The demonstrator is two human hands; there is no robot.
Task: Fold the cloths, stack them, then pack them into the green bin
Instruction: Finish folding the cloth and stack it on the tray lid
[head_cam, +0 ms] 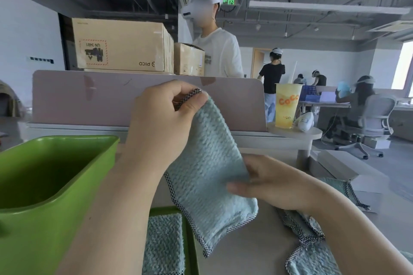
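A light blue cloth [210, 176] with a checked hem hangs in the air above the desk. My left hand [165, 120] pinches its top corner, raised in front of the divider. My right hand [270, 183] grips its right edge lower down. The green bin [73, 187] stands at the left, with nothing visible inside. A folded blue cloth [164, 245] lies on a flat green tray [188, 236] below the hanging cloth. More unfolded blue cloths [308, 243] lie crumpled on the desk under my right forearm.
A pink divider [89, 100] closes the desk's far side, with cardboard boxes [120, 44] behind it. A yellow drink cup [287, 106] stands on a small round shelf at the right. A person with a headset stands beyond the divider; others work farther back.
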